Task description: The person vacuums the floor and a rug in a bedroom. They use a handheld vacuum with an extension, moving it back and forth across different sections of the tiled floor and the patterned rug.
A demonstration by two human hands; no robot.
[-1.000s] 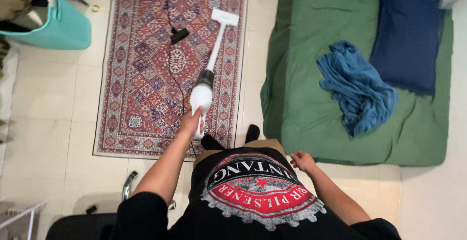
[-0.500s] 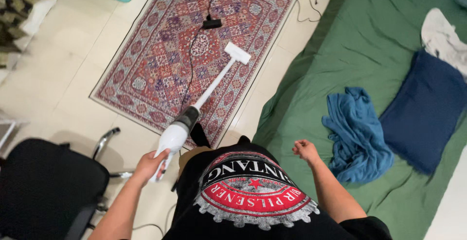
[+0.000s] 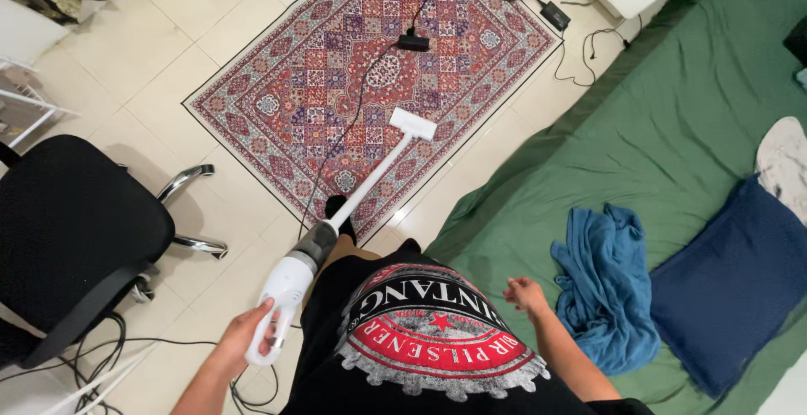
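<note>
While my left hand stays clamped on the white stick vacuum, its head sits on the patterned rug, far of me. Right hand hangs loosely curled, holding nothing, above the green bed. Mid-pass, I judge; the next stroke must clear the black cord.

Pale tiled floor, black office chair, green mattress, perhaps directly on it.

Left hand closed round the handle of a white stick vacuum cleaner; its flat nozzle rests on the red patterned rug, black cord trailing across. Right hand loosely curled, empty, over the green bed sheet. Crumpled blue cloth beside a navy pillow. Black office chair at left.
</note>
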